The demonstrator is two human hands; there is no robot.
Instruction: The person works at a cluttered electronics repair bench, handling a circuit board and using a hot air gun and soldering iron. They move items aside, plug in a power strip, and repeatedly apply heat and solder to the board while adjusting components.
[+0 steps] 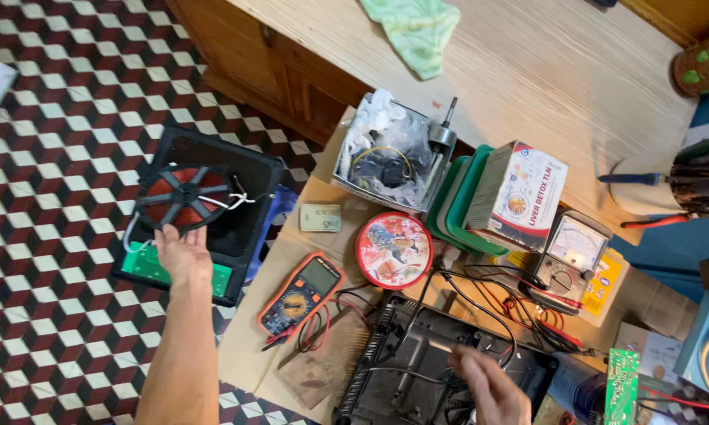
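My left hand (181,253) reaches out to the left and grips the near edge of a round copper coil disc (183,196) with a black spoked frame. The disc sits in an opened black appliance casing (248,216) on the tiled floor, beside a green circuit board (146,266). My right hand (480,384), blurred, hovers with loose fingers over a black appliance base (417,358) at the bottom middle, among black cables, holding nothing I can see.
An orange digital multimeter (301,293), a round red tin lid (394,250), an analogue meter (571,256), a box of parts (390,153), green trays (457,201) and a carton (527,189) lie on cardboard. A wooden cabinet (527,63) stands behind, with a green cloth (417,27).
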